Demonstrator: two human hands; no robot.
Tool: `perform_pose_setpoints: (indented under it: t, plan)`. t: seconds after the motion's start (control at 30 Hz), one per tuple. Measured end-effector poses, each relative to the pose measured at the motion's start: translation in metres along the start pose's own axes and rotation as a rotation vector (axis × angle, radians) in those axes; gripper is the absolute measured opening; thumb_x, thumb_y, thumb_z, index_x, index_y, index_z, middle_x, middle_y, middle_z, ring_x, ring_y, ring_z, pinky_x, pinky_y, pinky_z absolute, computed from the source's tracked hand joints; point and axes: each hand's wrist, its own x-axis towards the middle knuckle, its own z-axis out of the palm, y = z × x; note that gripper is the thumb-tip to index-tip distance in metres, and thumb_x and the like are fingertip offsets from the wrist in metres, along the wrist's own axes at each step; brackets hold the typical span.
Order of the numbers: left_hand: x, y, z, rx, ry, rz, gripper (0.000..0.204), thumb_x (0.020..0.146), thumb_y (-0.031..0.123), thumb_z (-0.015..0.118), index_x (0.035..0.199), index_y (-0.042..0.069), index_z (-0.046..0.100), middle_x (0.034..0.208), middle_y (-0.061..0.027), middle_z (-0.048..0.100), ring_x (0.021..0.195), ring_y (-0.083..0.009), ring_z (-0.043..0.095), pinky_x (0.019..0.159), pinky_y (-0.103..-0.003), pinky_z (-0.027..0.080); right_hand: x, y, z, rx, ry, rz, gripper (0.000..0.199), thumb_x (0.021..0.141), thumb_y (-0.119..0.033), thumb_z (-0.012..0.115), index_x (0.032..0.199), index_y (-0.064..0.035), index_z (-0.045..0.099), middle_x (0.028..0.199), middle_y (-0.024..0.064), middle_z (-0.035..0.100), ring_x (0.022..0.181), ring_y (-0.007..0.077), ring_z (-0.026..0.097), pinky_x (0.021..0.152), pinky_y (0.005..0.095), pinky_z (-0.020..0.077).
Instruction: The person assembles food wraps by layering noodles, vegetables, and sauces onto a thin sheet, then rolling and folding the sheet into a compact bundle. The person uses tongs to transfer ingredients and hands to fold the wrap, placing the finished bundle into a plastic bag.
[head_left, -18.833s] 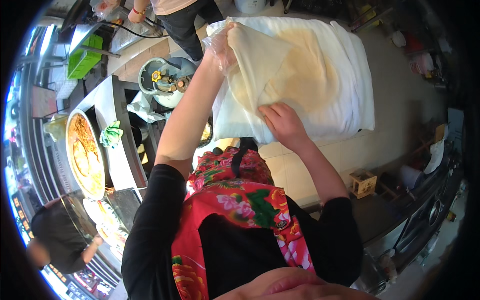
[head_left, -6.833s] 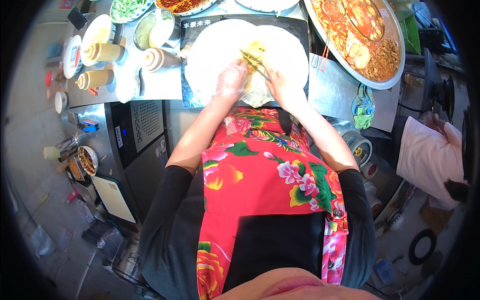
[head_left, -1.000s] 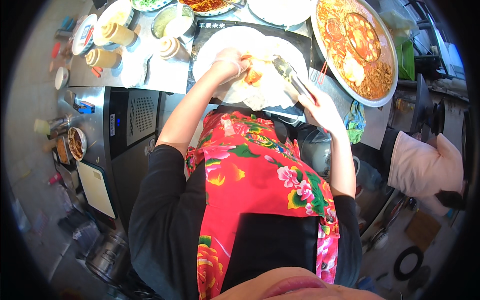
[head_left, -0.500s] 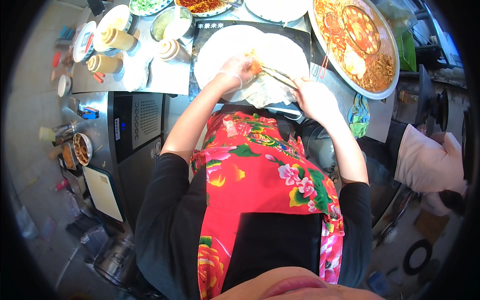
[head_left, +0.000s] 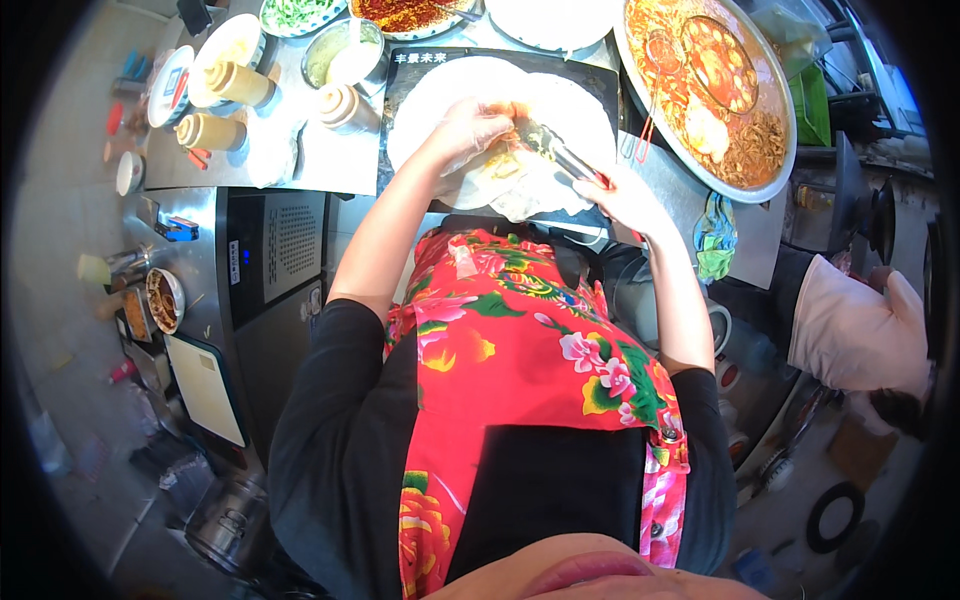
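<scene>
My left hand [head_left: 472,128], in a clear thin glove, has its fingers closed on reddish-orange food [head_left: 516,110]. Beneath it lie pale, thin, round sheets [head_left: 575,100] overlapping on a black board [head_left: 400,75]. Yellowish bits and a crumpled pale sheet [head_left: 520,195] lie at the near side. My right hand [head_left: 628,198] is closed around a long shiny metal tool [head_left: 572,162] with a trace of red at its handle. Its tip meets the food beside my left fingers; its exact kind is unclear.
A large basin [head_left: 775,185] of red stew with a wire strainer [head_left: 665,50] stands at right. Squeeze bottles [head_left: 345,105], a metal bowl [head_left: 370,35] and bowls of chopped greens [head_left: 300,12] and red chili [head_left: 405,14] stand left and far. Another person's pale sleeve [head_left: 850,320] shows at right.
The metal tool has turned, showing a broader shiny face, and my right hand has dropped slightly nearer. My left hand has shifted slightly left, exposing yellowish bits below it.
</scene>
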Motion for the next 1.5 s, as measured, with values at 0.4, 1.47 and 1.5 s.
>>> perform_pose_setpoints:
  t: [0.4,1.47,1.5]
  plan:
    - [-0.012,0.035,-0.012,1.126,-0.013,-0.076,0.033,0.09,0.021,0.069,0.115,-0.002,0.068,0.095,-0.0165,0.074,0.084,-0.0256,0.07,0.074,-0.034,0.055,-0.029,-0.033,-0.017,0.124,-0.138,0.072,0.053,0.095,-0.029,0.066,0.142,-0.0085,0.053,0.083,0.0131,0.066,0.08,0.0272,0.065,0.077,0.0383,0.0517]
    - [0.084,0.041,0.161,0.408,-0.022,0.063,0.025,0.101,0.032,0.058,0.088,0.01,0.062,0.063,0.003,0.05,0.053,-0.0092,0.045,0.048,-0.031,0.035,0.043,0.018,-0.267,-0.917,-0.111,0.26,0.035,0.088,-0.009,0.061,0.123,-0.0101,0.068,0.108,0.0217,0.071,0.103,0.037,0.068,0.092,0.0469,0.0544]
    - [0.081,0.039,0.156,0.783,0.105,0.129,0.027,0.102,0.032,0.056,0.089,0.009,0.063,0.064,0.003,0.051,0.052,-0.0091,0.045,0.047,-0.03,0.034,0.041,0.008,-0.273,-0.927,-0.11,0.246,0.035,0.089,-0.011,0.061,0.123,-0.0097,0.067,0.109,0.0218,0.071,0.103,0.0373,0.068,0.092,0.0469,0.0544]
